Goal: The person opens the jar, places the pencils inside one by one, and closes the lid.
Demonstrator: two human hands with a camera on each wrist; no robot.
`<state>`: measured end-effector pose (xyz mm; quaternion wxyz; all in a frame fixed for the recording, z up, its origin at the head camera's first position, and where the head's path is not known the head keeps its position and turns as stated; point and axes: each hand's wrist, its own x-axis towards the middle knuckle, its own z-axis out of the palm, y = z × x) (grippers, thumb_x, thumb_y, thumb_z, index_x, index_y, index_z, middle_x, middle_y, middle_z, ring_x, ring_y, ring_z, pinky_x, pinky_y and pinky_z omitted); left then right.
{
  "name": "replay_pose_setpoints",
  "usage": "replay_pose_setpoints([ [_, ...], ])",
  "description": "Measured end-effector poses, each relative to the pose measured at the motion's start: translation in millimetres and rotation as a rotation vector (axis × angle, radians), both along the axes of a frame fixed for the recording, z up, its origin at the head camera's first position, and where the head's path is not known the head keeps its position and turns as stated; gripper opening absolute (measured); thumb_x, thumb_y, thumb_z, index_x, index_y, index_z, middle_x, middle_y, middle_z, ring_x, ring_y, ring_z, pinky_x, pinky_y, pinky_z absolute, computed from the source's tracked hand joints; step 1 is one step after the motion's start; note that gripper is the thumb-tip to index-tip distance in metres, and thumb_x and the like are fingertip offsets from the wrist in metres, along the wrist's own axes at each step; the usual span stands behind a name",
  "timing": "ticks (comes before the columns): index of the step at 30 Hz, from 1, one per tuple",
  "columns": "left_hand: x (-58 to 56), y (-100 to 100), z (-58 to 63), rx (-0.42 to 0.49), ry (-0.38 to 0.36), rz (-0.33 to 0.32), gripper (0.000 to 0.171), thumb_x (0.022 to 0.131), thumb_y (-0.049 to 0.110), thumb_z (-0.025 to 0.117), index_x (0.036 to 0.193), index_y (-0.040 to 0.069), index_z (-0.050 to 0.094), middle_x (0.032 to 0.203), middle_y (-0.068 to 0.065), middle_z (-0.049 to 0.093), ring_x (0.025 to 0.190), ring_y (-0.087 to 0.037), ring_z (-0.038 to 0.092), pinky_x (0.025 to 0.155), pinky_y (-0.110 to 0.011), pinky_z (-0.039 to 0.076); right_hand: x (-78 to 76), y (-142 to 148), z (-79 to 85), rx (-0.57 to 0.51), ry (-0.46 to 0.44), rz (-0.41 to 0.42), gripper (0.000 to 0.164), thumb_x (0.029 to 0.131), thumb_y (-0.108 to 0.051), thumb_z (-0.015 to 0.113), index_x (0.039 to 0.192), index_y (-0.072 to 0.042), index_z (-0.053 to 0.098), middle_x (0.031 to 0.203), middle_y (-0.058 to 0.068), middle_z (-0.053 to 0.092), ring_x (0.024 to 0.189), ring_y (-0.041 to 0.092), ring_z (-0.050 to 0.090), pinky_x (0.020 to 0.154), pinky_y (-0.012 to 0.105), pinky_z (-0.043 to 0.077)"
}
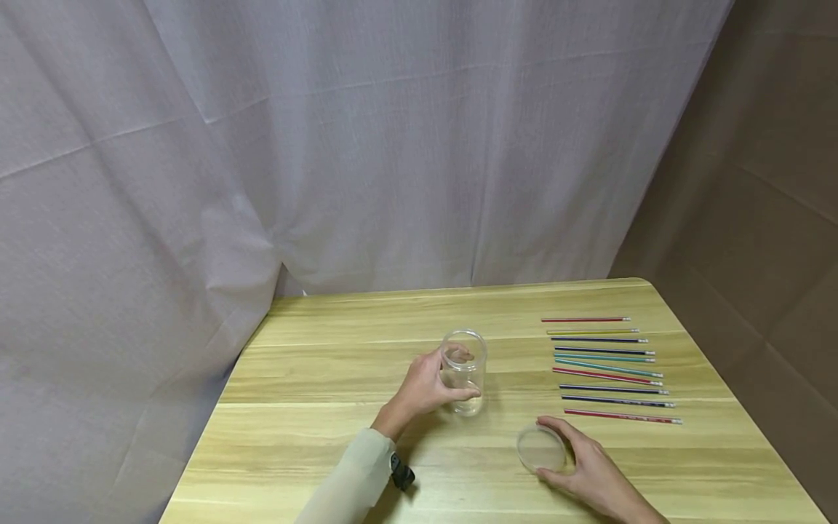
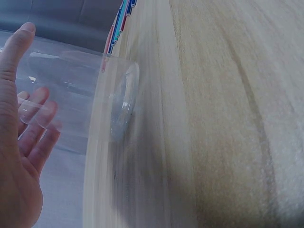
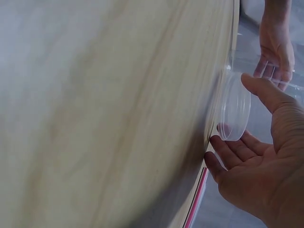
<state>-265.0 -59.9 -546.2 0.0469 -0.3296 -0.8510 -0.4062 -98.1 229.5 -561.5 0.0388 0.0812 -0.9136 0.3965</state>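
Observation:
A clear plastic jar (image 1: 473, 376) with an open top stands upright near the middle of the wooden table. My left hand (image 1: 425, 384) grips it from the left side, thumb in front and fingers behind. In the left wrist view the fingers show through the wall of the jar (image 2: 71, 90), and its base is close over the wood. To the right and nearer me, my right hand (image 1: 589, 469) holds a round clear lid (image 1: 540, 447) by its edge. The right wrist view shows the lid (image 3: 236, 107) between thumb and fingers, low over the tabletop.
Several pencils, among them a red pencil (image 1: 622, 416) and a yellow pencil (image 1: 592, 332), lie in a rough row on the right of the table (image 1: 327, 349). Grey cloth (image 1: 393, 182) hangs behind, and a brown panel (image 1: 753, 291) borders the right.

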Motion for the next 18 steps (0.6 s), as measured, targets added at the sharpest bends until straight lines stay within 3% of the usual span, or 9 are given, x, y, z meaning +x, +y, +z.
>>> replay_pose_setpoints([
  [14,1.0,0.1,1.0,-0.005,-0.029,0.002,0.067,0.077,0.049,0.095,0.132,0.031,0.062,0.123,0.017,0.073,0.103,-0.004,0.067,0.084,-0.028,0.052,-3.0,6.0,-0.5,0.014,-0.024,0.001,0.084,0.071,-0.023,0.100,0.142,-0.005,0.061,0.139,0.017,0.066,0.123,0.035,0.062,0.091,0.039,0.055],
  [18,0.7,0.2,0.7,-0.004,-0.025,0.001,0.067,0.077,0.049,0.095,0.132,0.031,0.062,0.123,0.016,0.073,0.103,-0.004,0.067,0.085,-0.028,0.052,-3.3,7.3,0.9,0.024,0.007,0.001,0.084,0.072,-0.025,0.100,0.142,-0.003,0.060,0.139,0.014,0.067,0.125,0.036,0.061,0.097,0.030,0.050],
])
